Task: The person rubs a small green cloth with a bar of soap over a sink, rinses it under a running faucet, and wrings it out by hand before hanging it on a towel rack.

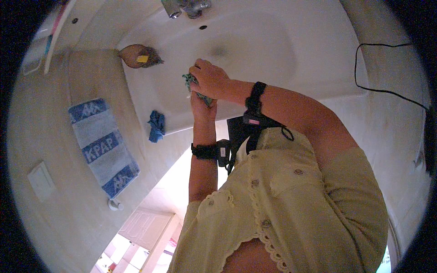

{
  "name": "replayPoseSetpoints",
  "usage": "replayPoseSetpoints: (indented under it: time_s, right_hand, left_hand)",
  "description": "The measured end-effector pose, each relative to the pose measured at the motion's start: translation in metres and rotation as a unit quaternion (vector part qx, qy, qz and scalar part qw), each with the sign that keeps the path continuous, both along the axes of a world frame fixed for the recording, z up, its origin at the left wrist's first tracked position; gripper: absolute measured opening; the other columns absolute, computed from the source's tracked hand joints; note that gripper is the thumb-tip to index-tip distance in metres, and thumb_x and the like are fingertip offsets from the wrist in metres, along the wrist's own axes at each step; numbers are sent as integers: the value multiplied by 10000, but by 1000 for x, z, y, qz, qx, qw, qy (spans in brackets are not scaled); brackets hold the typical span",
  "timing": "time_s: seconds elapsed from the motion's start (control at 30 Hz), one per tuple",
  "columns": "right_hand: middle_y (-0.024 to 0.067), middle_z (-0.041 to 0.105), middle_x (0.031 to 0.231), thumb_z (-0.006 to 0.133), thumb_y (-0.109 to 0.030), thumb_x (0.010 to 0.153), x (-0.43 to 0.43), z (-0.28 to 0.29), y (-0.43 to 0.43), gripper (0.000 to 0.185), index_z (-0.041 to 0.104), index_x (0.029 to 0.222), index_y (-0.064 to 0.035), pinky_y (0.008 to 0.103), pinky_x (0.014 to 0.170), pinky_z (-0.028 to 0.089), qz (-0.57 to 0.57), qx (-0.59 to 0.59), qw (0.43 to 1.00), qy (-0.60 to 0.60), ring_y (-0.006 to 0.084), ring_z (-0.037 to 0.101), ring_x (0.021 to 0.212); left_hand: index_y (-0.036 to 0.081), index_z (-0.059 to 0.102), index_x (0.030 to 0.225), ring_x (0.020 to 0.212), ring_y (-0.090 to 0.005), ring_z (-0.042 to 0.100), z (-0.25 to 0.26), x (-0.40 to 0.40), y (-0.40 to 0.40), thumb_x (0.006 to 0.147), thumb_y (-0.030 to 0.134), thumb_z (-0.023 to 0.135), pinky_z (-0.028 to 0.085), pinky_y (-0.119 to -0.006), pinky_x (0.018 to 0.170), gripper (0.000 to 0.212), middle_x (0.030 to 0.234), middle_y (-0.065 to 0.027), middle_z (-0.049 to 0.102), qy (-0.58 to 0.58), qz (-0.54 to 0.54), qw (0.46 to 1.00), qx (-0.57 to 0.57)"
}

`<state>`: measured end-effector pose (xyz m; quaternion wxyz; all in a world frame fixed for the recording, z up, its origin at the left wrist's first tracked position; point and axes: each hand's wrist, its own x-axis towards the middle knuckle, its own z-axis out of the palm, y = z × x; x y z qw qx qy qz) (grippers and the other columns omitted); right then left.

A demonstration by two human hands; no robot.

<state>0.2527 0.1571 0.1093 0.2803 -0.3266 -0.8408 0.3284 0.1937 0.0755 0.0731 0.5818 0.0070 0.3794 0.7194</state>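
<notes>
Over the near left part of a white washbasin, my two hands meet on a crumpled green patterned cloth. My right hand grips it from above, fingers curled. Just below it, my left hand is closed around the cloth's lower part; its fingers are mostly hidden. A crumpled blue cloth lies on the basin's left rim. On the back left corner is a brown holder with a yellow piece and a dark scrubber-like thing.
A metal faucet stands at the basin's far edge. A blue and white towel hangs on the left wall above a white hook. A black cable runs along the right side. Black bands with small devices are strapped to both my wrists.
</notes>
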Motion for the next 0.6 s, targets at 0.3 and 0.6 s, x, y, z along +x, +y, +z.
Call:
replayPoseSetpoints:
  time_s: [0.3, 0.6]
  right_hand:
    - [182, 515, 927, 583, -226, 721, -11, -2, -51, 267, 527, 894, -31, 442, 813, 369, 127, 60, 990, 11, 342, 479, 922]
    - [126, 510, 764, 614, -157, 621, 2, -7, -39, 218, 467, 749, -59, 431, 654, 355, 67, -69, 983, 156, 323, 473, 732]
  left_hand:
    - [98, 411, 1159, 1064, -239, 472, -33, -20, -22, 897, 354, 312, 425, -387, 860, 378, 1150, -89, 474, -100, 43, 977, 185]
    - [83, 409, 1150, 982, -265, 519, -10, -28, -10, 900, 368, 279, 452, -390, 810, 401, 1086, -103, 505, -80, 37, 995, -39]
